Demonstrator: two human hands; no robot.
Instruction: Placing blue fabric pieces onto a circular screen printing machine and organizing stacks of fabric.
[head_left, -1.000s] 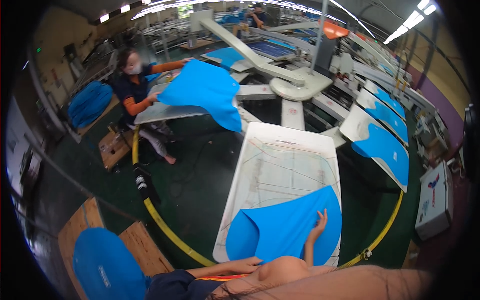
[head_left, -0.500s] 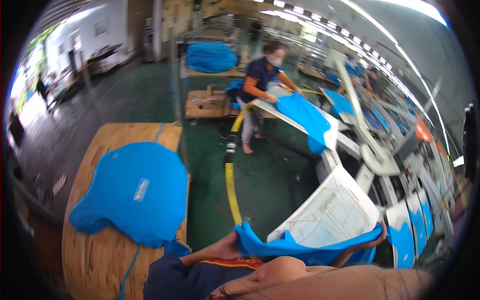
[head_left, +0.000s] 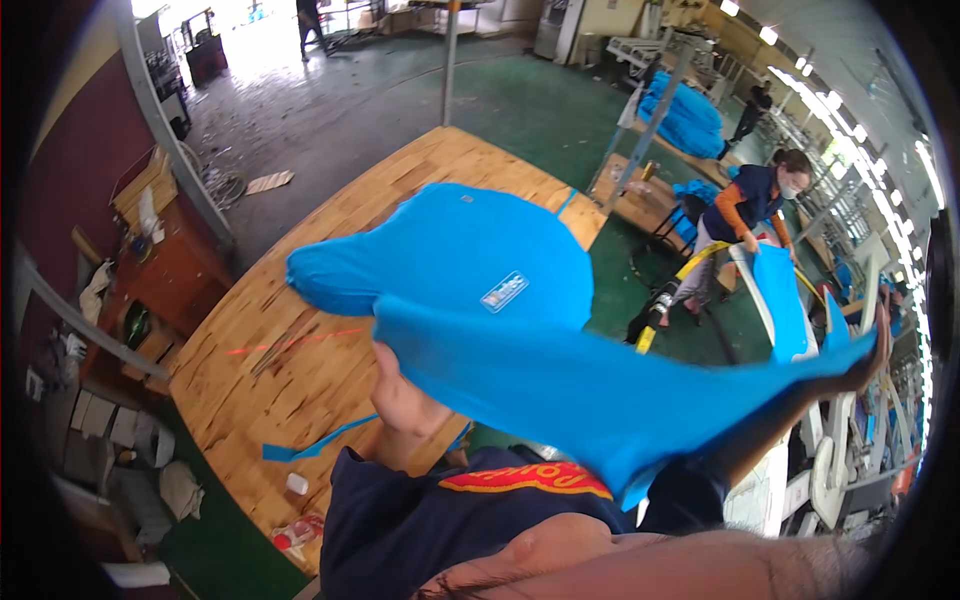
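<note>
A bright blue fabric piece (head_left: 560, 375) is stretched between my two hands in mid-air. My left hand (head_left: 405, 400) is closed on its left end, close to the wooden table. Far to the right, my right hand (head_left: 880, 345) grips the other end with the arm reaching out. Behind the held cloth, a stack of blue fabric pieces (head_left: 450, 250) with a white printed patch lies on the wooden table (head_left: 400, 170). The cloth hides the stack's near right edge.
A co-worker (head_left: 745, 215) handles blue fabric on a white board (head_left: 750, 275) at the right. A metal post (head_left: 450, 70) stands behind the table. On the table are a blue strip (head_left: 315, 445) and a small white object (head_left: 297, 484). Shelves (head_left: 640, 200) hold more blue fabric.
The blue fabric has come off the white board and is now held up near the table. My view has swung left, and both hands keep their grip.
</note>
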